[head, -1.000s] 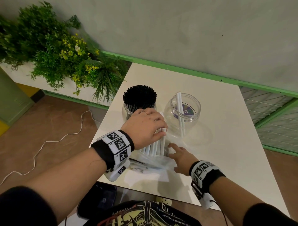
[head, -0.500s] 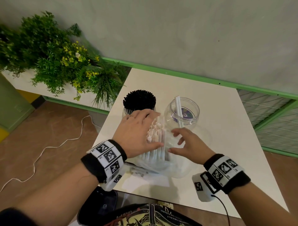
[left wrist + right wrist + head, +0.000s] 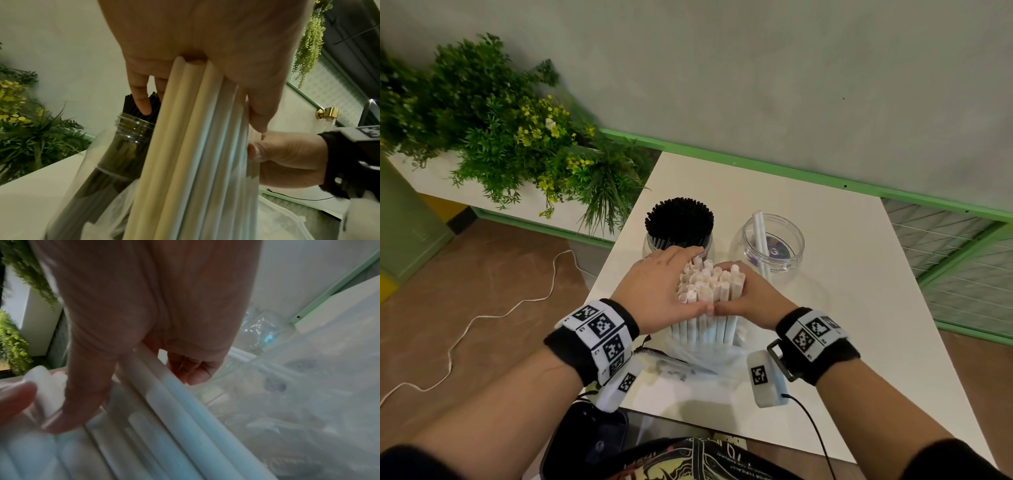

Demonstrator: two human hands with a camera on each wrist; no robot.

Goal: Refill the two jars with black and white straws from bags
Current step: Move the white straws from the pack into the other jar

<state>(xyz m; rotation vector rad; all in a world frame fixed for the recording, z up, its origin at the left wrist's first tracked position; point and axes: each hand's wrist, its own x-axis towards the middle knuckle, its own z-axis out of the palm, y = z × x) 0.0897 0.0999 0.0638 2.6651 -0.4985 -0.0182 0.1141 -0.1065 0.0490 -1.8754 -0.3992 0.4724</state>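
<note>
Head view: I am cupping both hands, left hand and right hand, around light, slippery white straws, gripping mid-bundle.

I am seeing white table sitting against grey-green wall; planter greenery spreading left; white cord trailing over brown floor.

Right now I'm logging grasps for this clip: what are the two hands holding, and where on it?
Both the left hand and the right hand grip the bundle of white straws near its upper end, one on each side.
</note>
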